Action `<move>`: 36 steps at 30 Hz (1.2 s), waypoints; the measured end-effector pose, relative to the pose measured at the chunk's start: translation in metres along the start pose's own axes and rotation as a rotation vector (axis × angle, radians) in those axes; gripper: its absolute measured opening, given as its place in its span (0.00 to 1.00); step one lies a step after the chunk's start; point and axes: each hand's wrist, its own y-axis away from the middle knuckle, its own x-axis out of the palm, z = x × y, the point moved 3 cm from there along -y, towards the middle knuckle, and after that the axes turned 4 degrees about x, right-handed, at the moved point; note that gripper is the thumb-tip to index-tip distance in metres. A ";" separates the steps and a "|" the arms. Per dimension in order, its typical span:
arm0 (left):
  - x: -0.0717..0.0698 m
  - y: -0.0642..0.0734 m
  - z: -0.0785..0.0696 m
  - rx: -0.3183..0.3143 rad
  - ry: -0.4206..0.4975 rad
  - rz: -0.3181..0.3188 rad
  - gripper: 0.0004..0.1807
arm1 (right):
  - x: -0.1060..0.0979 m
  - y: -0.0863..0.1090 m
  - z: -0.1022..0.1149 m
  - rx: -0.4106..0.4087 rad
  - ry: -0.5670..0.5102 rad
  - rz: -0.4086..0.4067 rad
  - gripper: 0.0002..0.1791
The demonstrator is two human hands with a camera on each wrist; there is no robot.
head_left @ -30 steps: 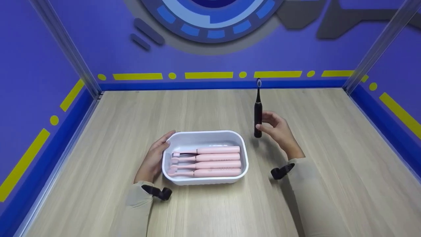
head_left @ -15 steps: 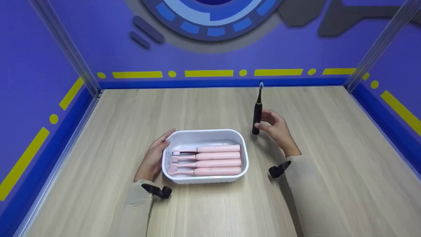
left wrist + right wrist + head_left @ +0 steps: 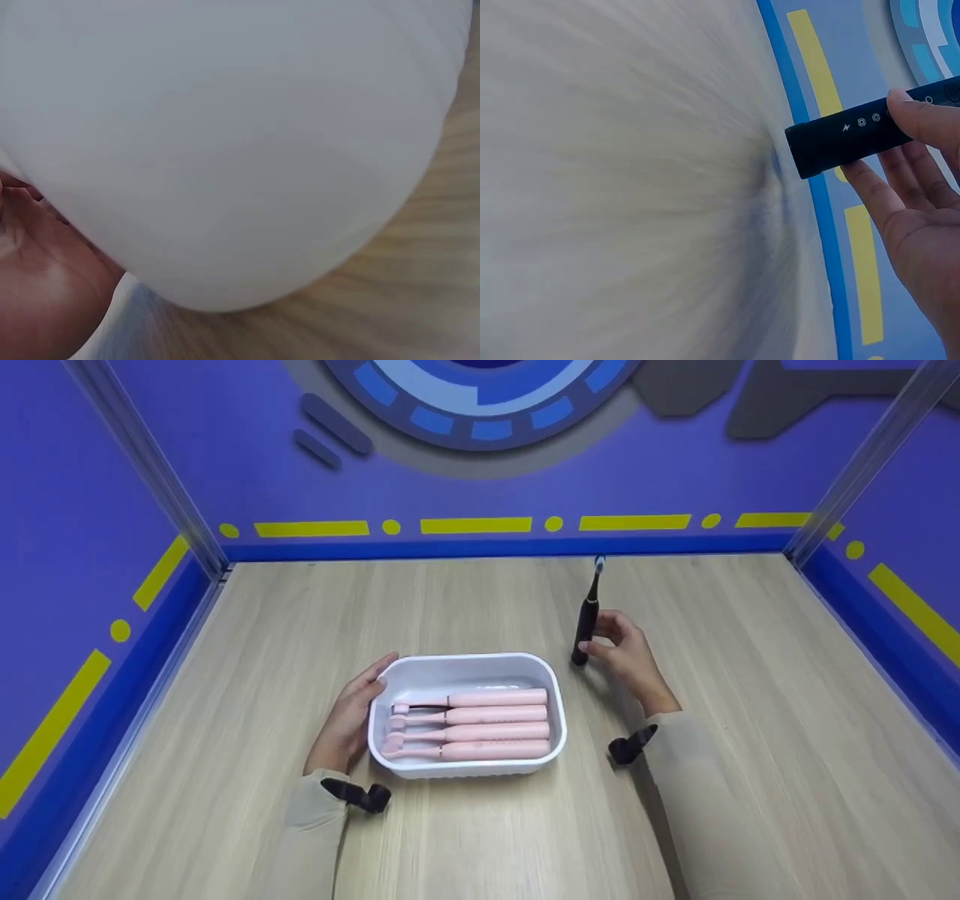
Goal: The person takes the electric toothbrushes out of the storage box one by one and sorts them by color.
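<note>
My right hand [image 3: 630, 664] pinches a black electric toothbrush [image 3: 586, 622] by its handle, thumb on the near side. The brush is nearly upright, head up and leaning slightly right, right of the container; the right wrist view shows its lower end [image 3: 817, 148] off the table. With my left hand [image 3: 351, 716] I hold the left end of a white plastic container [image 3: 465, 769], thumb at the rim and fingers outside. Several pink electric toothbrushes [image 3: 496, 715] lie side by side in it, heads left. In the left wrist view the container wall [image 3: 225, 150] hides most of that hand.
The container stands on a wood-grain table [image 3: 465, 840]. A blue back wall [image 3: 480, 495] with yellow marks and blue side walls enclose the table. Each sleeve carries a black wrist camera [image 3: 631, 745].
My right hand has shifted slightly left and the black toothbrush has tipped, its head swinging right and lower in view. The left hand and container look nearly unchanged.
</note>
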 end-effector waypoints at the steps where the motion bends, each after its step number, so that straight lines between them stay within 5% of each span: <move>1: 0.000 0.000 0.000 -0.004 0.001 -0.007 0.26 | 0.001 0.000 -0.001 0.002 0.004 0.005 0.24; 7: 0.000 0.001 -0.001 -0.003 -0.006 0.002 0.26 | 0.002 0.001 -0.002 0.019 0.023 0.009 0.25; 14: 0.001 0.000 -0.003 0.009 0.021 0.019 0.26 | -0.001 -0.014 -0.030 -0.018 0.027 -0.003 0.24; 36: 0.001 0.000 -0.002 0.016 0.012 0.011 0.26 | -0.004 -0.011 -0.036 0.027 0.022 -0.009 0.24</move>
